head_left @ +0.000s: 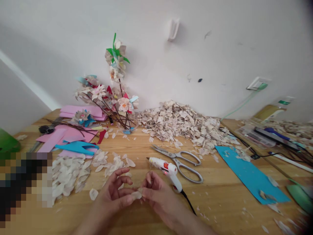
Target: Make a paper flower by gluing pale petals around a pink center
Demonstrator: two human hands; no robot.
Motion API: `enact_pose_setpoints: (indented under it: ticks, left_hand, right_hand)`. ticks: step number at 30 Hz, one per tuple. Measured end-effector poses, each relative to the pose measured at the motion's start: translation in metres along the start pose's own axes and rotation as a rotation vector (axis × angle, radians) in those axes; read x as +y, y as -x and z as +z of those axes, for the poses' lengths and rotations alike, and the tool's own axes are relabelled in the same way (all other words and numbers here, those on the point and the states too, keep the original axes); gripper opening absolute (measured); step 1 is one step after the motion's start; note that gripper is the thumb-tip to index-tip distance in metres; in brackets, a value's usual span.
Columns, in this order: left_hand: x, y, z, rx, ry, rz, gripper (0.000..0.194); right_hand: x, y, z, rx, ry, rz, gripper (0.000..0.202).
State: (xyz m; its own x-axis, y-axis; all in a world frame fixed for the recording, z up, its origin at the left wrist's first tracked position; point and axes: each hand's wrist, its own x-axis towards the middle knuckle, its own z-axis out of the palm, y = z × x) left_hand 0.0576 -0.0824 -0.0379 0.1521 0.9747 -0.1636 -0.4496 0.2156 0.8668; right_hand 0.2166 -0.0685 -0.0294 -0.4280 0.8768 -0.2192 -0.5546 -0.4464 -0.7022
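Both hands meet low in the middle of the head view. Between the thumb and fingers of my left hand (117,192) is a small pale petal (137,195). The fingertips of my right hand (156,192) pinch the same petal at its right end. Just beyond my right hand lies a white glue gun (166,168) with a small red light, its nozzle pointing left. Silver scissors (179,160) rest behind it, blades partly apart. Loose pale petals (66,176) are spread left of my left hand, and a single petal (93,194) lies closer.
Handmade flowers on twigs (124,104) stand in a clear dish near the wall. A heap of dry petals (178,122) is beside them. Pink sheets (80,112) and blue pieces (78,148) lie left, a blue sheet (249,173) right. The glue gun's black cord (188,199) runs toward the front.
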Motion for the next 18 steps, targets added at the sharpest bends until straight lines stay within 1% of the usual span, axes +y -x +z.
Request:
enact_pose_setpoints:
  ticks: [2, 5, 10, 18]
  left_hand:
    - [0.000, 0.001, 0.002, 0.051, -0.008, -0.026, 0.059]
    - [0.004, 0.003, 0.006, 0.106, -0.017, -0.045, 0.060]
    - [0.010, 0.003, 0.007, 0.107, -0.046, -0.074, 0.064]
    - [0.019, 0.004, 0.012, 0.133, -0.078, -0.117, 0.071]
  right_hand:
    - [0.001, 0.000, 0.000, 0.013, 0.023, -0.032, 0.043]
    - [0.002, -0.001, 0.001, 0.008, 0.041, -0.043, 0.045]
    - [0.002, -0.001, -0.001, 0.002, 0.068, -0.040, 0.046]
    - [-0.001, -0.001, -0.001, 0.032, 0.078, -0.038, 0.047]
